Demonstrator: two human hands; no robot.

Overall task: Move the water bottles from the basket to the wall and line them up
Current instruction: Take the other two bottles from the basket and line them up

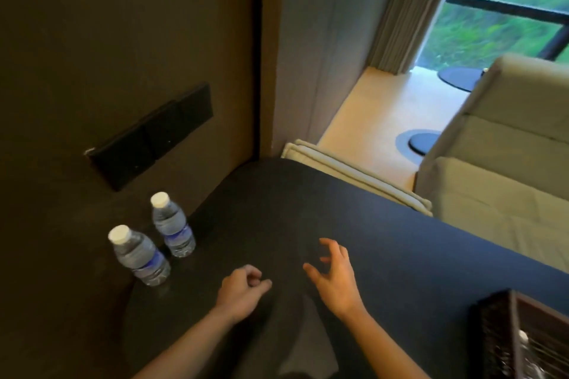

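Observation:
Two clear water bottles with white caps and blue labels stand upright on the dark table beside the brown wall. The nearer bottle is at the left and the farther bottle stands just behind it. My left hand hovers over the table to the right of the nearer bottle, fingers curled shut around nothing. My right hand is beside it with fingers spread, holding nothing. A dark woven basket shows at the bottom right corner, with something pale and blurred inside.
A black socket panel is set in the wall above the bottles. Beyond the table's far edge stand a beige chair and a folded pale cushion. A curtain and window are at the back right.

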